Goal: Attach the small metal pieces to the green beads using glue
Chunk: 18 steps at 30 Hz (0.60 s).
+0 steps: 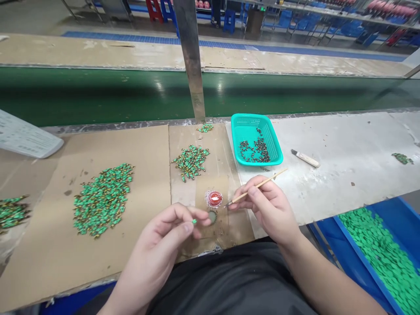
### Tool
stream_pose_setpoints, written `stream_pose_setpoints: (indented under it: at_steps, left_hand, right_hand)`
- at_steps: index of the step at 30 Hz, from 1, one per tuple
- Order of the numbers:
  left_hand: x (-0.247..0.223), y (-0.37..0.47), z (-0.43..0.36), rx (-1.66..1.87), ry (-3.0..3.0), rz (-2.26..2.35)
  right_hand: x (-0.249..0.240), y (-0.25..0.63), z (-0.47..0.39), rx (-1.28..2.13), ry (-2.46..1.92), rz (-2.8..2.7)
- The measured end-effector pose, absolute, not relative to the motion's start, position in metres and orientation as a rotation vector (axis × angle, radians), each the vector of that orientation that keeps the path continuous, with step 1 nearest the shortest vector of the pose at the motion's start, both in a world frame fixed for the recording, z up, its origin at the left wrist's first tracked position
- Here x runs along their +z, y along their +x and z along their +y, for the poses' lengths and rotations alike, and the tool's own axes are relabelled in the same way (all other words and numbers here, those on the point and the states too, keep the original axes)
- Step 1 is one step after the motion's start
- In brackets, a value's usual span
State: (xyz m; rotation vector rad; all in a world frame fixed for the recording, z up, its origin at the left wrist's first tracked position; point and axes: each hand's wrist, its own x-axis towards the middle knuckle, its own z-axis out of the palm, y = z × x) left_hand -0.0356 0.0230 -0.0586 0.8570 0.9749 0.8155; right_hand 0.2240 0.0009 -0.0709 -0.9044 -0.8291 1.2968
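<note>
My left hand (pixel 170 236) pinches a small green piece (pixel 194 222) between thumb and fingers, low over the cardboard. In my right hand (pixel 267 208) is a thin wooden brush (pixel 259 185), its dark tip pointing left and down. Between the hands a small round dish of red liquid (pixel 215 198) rests on the cardboard, with a grey-green round cap (pixel 212 216) just below it, beside my left fingertips. Beyond them lies a pile of green and gold pieces (pixel 191 162). A larger pile of such pieces (pixel 103 199) lies to the left.
A turquoise basket (pixel 281 154) holds small dark pieces. Right of it lies a white-handled knife (pixel 306 158). A blue bin (pixel 356 258) of green pieces stands at lower right. A metal post (pixel 192 57) rises before the green conveyor (pixel 98 94).
</note>
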Motion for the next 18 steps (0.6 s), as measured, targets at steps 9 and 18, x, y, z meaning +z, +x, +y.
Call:
stream_pose_setpoints:
  at_steps: [9,18]
  left_hand:
    - [-0.044,-0.027,0.012,0.75,0.682,0.638]
    - [-0.04,-0.024,0.008,0.778,0.723,0.634]
  right_hand:
    - [-0.031,0.204,-0.02,1.337,-0.719,-0.884]
    - [-0.02,0.203,-0.033,1.209,-0.877,-1.062]
